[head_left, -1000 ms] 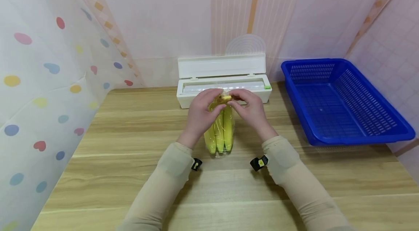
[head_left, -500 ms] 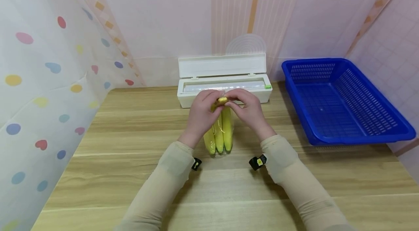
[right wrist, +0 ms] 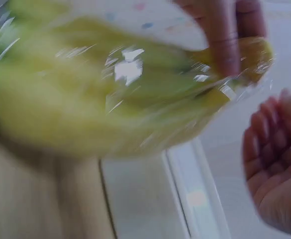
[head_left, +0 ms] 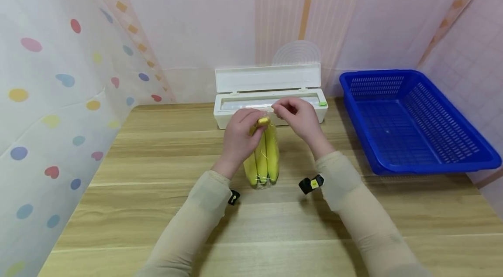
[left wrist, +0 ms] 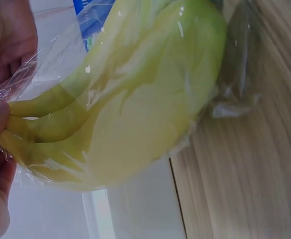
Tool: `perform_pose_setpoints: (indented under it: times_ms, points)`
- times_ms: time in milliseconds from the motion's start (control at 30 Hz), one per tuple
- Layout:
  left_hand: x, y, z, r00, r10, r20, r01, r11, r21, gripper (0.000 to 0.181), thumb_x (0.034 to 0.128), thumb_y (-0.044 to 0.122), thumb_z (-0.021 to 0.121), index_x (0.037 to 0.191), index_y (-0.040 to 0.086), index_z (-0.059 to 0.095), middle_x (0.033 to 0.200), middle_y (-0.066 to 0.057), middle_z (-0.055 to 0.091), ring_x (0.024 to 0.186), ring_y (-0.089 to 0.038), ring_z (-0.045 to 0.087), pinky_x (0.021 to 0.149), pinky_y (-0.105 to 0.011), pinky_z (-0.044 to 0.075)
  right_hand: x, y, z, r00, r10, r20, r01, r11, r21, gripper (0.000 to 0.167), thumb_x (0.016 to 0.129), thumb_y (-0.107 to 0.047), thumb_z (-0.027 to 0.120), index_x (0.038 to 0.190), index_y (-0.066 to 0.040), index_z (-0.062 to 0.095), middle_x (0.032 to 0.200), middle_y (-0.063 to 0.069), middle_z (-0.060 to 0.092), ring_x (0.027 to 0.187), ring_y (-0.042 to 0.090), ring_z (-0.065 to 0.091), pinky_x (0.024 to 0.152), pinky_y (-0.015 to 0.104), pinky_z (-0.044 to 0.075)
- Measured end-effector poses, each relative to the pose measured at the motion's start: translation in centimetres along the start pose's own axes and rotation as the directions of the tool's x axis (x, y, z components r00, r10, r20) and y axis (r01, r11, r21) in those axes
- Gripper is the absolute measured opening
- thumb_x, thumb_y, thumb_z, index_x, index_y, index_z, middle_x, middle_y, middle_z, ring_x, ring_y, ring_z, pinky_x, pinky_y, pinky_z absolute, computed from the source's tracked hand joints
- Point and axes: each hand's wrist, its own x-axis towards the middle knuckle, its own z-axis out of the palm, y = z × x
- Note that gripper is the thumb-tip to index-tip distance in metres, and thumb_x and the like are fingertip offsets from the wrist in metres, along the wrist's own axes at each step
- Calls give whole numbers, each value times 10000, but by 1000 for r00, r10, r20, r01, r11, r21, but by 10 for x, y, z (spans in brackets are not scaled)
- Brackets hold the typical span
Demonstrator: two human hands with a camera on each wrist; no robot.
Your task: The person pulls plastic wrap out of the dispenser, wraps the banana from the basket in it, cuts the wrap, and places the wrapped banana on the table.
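Observation:
A bunch of bananas wrapped in clear cling film is held stem end up in front of the white dispenser. My left hand grips it at the stems, thumb and fingers around the top. To the right, my right hand is a short way off the stems with thumb and fingertips together. A thin stretch of film reaches from the bananas toward it in the left wrist view, and it appears to pinch the edge. Curled fingers of that hand show in the right wrist view.
Behind the hands stands a white cling film dispenser, its lid raised and a film roll inside. A green slider sits at its right end. A blue plastic basket stands at the right of the wooden table.
My right hand has left the stems and moved slightly up and to the right. My left hand keeps its grip on the bananas, nearly in place.

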Motion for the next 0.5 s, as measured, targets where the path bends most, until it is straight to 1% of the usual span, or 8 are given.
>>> perform_pose_setpoints:
  times_ms: [33, 100, 167, 200, 300, 400, 433, 500]
  points:
    - [0, 0, 0, 1000, 4, 5, -4, 1000, 3, 257, 790, -28, 794, 1029, -26, 701, 1011, -135, 705, 980, -291, 634, 954, -346, 483, 4, -3, 0, 997, 69, 25, -69, 998, 0, 254, 969, -242, 662, 997, 7, 706, 897, 105, 675, 784, 180, 612, 728, 337, 540]
    - [-1, 1, 0, 1000, 14, 13, -14, 1000, 9, 250, 798, -23, 789, 1033, -23, 703, 1014, -130, 704, 986, -285, 632, 958, -337, 479, 13, -9, 0, 982, 169, 80, -168, 985, -26, 346, 972, -328, 644, 1031, 9, 697, 917, 98, 670, 814, 210, 629, 768, 381, 553]
    - [-1, 3, 0, 1000, 21, 15, -22, 1000, 14, 238, 802, -18, 787, 1026, -21, 705, 1009, -127, 702, 985, -287, 631, 955, -342, 482, 21, -14, 0, 962, 232, 141, -225, 972, -60, 402, 964, -379, 641, 1061, 8, 692, 921, 93, 665, 829, 233, 631, 779, 399, 554]
    - [-1, 3, 0, 1000, 24, 15, -24, 1000, 15, 233, 803, -14, 787, 1022, -20, 705, 1003, -127, 700, 983, -287, 628, 950, -345, 483, 24, -16, 0, 950, 259, 176, -247, 965, -86, 409, 959, -396, 642, 1070, -6, 693, 915, 86, 660, 831, 233, 629, 770, 384, 553]
    - [-1, 5, 1, 999, 29, 13, -29, 1000, 10, 217, 807, -8, 784, 1009, -21, 704, 984, -127, 690, 966, -288, 620, 934, -359, 486, 34, -21, 0, 903, 322, 285, -288, 945, -156, 395, 942, -419, 657, 1096, -57, 697, 901, 79, 647, 830, 232, 618, 742, 370, 545]
    - [-1, 6, 1, 999, 35, 8, -35, 999, 10, 215, 807, -3, 786, 1004, -17, 703, 970, -121, 680, 949, -283, 613, 911, -361, 491, 41, -24, 0, 855, 372, 361, -316, 926, -206, 369, 935, -413, 668, 1129, -101, 700, 900, 71, 647, 824, 224, 614, 725, 355, 543]
    - [-1, 6, 2, 999, 39, 7, -39, 999, 11, 218, 806, -4, 787, 1006, -15, 703, 968, -118, 678, 948, -282, 612, 910, -363, 491, 44, -24, 0, 842, 383, 380, -320, 922, -219, 372, 935, -410, 669, 1144, -104, 700, 913, 70, 651, 826, 222, 614, 726, 352, 544]
    - [-1, 7, 2, 999, 46, 3, -46, 999, 14, 221, 804, -7, 789, 1009, -10, 704, 966, -112, 678, 950, -280, 612, 910, -363, 490, 48, -26, 0, 826, 390, 406, -310, 917, -250, 372, 934, -409, 668, 1158, -114, 703, 931, 53, 656, 828, 209, 607, 715, 329, 533]
